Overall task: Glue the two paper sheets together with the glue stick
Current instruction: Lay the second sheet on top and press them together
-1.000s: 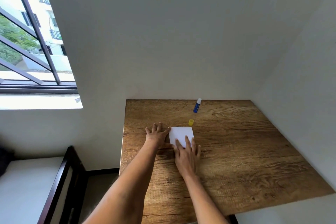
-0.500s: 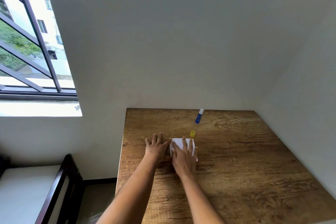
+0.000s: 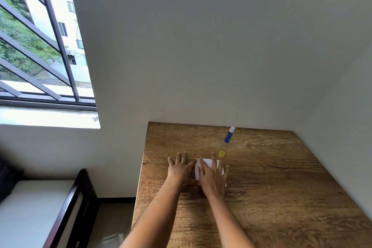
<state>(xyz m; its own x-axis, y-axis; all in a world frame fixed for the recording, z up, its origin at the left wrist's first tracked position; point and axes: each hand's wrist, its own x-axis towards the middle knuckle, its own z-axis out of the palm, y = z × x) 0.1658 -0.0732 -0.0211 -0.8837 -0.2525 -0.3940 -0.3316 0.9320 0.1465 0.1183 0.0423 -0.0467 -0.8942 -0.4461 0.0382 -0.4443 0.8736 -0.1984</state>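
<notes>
Pressing paper [image 3: 205,162] flat, right hand [image 3: 213,177] atop, left hand [image 3: 179,169] beside

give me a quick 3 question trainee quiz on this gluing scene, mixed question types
1. True or false: the right hand lies flat on the white paper.
2. Which is nearer the paper?
A. the glue stick
B. the yellow cap
3. Fill in: the left hand rests on the wooden ____, just left of the paper.

Key: 1 true; 2 B; 3 table.
</notes>
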